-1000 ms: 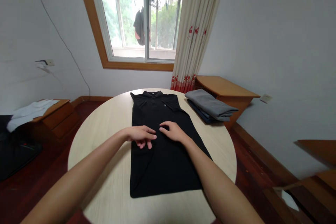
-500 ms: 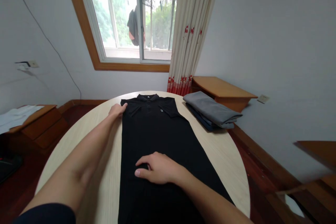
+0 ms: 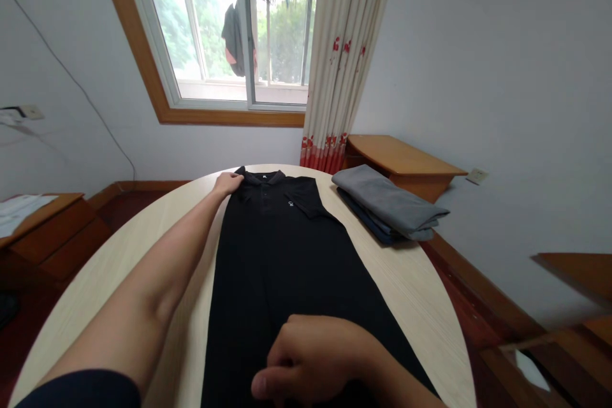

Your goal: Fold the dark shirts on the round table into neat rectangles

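Observation:
A black short-sleeved polo shirt lies lengthwise on the round, pale wooden table, its collar at the far end and a small white logo on the chest. At its far left shoulder, my left hand pinches the cloth beside the collar and lifts it a little. My right hand is over the lower part of the shirt, close to me. Its fingers are loosely curled with the thumb apart, and no cloth shows between them; some fingertips are hidden. A faint crease runs down the shirt towards this hand. The hem is out of view.
Folded grey and dark blue cloths are stacked on the table's right side. Behind stand a wooden cabinet and a curtain beside the window. Papers lie on a low cabinet at left.
My left hand has drawn the shirt's left shoulder inward, towards the collar. My right hand has come nearer to me, and its fingers point further down. The view has shifted slightly.

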Tool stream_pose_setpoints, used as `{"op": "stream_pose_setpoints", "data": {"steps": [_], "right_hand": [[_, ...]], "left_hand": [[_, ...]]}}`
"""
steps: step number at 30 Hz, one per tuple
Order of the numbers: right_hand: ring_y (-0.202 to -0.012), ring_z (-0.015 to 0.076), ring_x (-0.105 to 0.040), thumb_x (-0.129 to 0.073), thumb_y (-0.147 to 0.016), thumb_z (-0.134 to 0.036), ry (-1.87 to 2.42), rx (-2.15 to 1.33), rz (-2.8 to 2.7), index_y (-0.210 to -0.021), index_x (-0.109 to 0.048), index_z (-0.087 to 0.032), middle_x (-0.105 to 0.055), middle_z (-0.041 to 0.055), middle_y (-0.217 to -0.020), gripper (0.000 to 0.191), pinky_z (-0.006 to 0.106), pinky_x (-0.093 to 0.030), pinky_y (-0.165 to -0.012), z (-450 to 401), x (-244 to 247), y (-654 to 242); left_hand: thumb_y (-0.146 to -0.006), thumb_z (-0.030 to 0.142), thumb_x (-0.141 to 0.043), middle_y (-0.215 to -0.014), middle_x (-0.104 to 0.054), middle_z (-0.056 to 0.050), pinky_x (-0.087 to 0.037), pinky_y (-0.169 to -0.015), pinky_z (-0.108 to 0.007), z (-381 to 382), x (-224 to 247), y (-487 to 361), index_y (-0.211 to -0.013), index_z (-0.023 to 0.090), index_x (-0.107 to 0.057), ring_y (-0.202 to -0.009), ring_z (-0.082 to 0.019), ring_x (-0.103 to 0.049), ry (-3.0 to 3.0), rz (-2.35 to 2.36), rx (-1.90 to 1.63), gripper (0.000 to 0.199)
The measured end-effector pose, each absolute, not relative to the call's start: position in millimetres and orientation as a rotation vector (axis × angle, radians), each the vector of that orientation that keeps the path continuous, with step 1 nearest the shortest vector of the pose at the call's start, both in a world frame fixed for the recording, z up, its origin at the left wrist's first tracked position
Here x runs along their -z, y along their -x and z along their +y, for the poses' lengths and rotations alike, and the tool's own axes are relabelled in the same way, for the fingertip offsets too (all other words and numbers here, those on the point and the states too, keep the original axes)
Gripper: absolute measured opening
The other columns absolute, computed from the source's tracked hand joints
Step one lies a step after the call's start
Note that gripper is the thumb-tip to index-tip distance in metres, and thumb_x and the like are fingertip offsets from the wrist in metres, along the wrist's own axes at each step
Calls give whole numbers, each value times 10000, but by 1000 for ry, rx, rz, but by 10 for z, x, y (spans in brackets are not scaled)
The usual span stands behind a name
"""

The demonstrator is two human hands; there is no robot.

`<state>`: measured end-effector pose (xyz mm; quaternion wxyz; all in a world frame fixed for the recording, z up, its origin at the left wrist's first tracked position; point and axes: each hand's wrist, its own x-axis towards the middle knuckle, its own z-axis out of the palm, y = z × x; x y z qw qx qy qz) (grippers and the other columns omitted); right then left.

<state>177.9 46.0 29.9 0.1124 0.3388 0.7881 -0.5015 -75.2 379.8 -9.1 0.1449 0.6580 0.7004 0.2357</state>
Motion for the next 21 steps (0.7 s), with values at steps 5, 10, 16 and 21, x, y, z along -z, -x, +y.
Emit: {"op": "stream_pose_setpoints", "data": {"steps": [5,10,16,21], "right_hand": [[-581,102,-595,-665,-899,-433,-913,1224,2405,-703,-672,-199,-621,-54,-589,306,193,-374,-536,433,-227,-1773],[-609,91,-587,-721,-774,-138,-728,1120,2411,-791,-704,-195,-665,-65,-709,62,166,-373,-531,457,-125,-1676],[-636,103,-617,-622,-750,-36,-706,1140,2447,-887,-733,-209,-727,-44,-803,247,166,-373,-531,461,-83,-1651],[-696,128,-659,-594,-792,-93,-946,1128,2425,-992,-749,-234,-764,-11,-908,290,184,-383,-538,484,-169,-1733]], "left_hand": [[-926,390,-465,-1388,-637,-140,-450,-1046,-313,3794,333,514,-1227,132,-712,-1307,-288,-568,-2084,1922,-490,466],[-960,470,-384,-1656,-249,-115,-151,-1228,-572,3749,598,545,-1538,159,-427,-1541,-327,-195,-2139,1960,-328,657],[-990,489,-232,-1688,-139,-72,-108,-1203,-669,3939,615,545,-1604,222,-292,-1553,-343,-114,-2082,2070,-210,672],[-983,467,-280,-1682,-159,-92,-108,-1200,-681,4173,593,542,-1592,217,-322,-1549,-357,-121,-2002,2142,-287,660]]}}
